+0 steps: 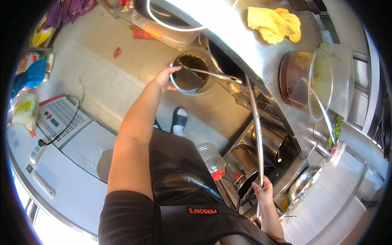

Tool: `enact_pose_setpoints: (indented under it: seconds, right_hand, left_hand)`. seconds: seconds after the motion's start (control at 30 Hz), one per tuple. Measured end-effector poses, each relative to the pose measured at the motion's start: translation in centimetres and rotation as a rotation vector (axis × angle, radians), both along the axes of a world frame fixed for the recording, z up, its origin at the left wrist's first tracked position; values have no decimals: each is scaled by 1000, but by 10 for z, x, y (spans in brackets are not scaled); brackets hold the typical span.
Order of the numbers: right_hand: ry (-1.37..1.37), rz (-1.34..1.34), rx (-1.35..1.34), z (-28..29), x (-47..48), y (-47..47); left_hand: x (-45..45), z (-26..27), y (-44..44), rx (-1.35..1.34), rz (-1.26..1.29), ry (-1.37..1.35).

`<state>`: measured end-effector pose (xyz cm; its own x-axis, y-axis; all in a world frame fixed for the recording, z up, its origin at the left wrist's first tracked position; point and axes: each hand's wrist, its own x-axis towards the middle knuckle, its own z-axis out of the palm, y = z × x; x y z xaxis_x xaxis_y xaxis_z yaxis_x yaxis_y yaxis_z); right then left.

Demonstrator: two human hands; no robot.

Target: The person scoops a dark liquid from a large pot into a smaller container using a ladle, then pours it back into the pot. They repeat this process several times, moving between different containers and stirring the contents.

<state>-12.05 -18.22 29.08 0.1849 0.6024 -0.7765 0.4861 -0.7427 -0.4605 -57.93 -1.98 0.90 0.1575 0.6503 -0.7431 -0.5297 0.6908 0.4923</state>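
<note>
My left hand (167, 77) holds a round clear container (213, 72) by its rim, out over the floor. Dark liquid with small floating bits fills part of it. A metal utensil (217, 74) leans in the liquid, its handle pointing toward the steel counter (266, 69); its lower end is hidden. Lower right, my right hand (262, 189) is closed around a long shiny metal bar (258, 137) along the counter's front. Below and beyond the bar are steel pots (242, 159).
On the counter are a yellow cloth (274, 24) and a clear tub of reddish-brown liquid (294, 81). A plastic bottle with a red cap (218, 175) stands beside my apron. A white chest-like unit (73, 183) bearing a power strip (37, 153) lies left.
</note>
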Motion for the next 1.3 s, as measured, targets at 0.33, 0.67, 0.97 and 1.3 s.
enact_pose_setpoints:
  seconds: [0.33,0.67,0.97,1.3]
  right_hand:
    - [-73,120,-12,7,22,-33]
    - [-108,321,-14,29,19,-51]
    - [-145,352,-46,38,-9,-43]
    - [-369,534,56,35,2,-42]
  left_hand:
    - [-2,-7,0,-30,-16,-33]
    - [1,-7,0,-66,-12,25]
    - [-2,-8,2,-44,-51,5]
    - [1,2,5,-63,-22,77]
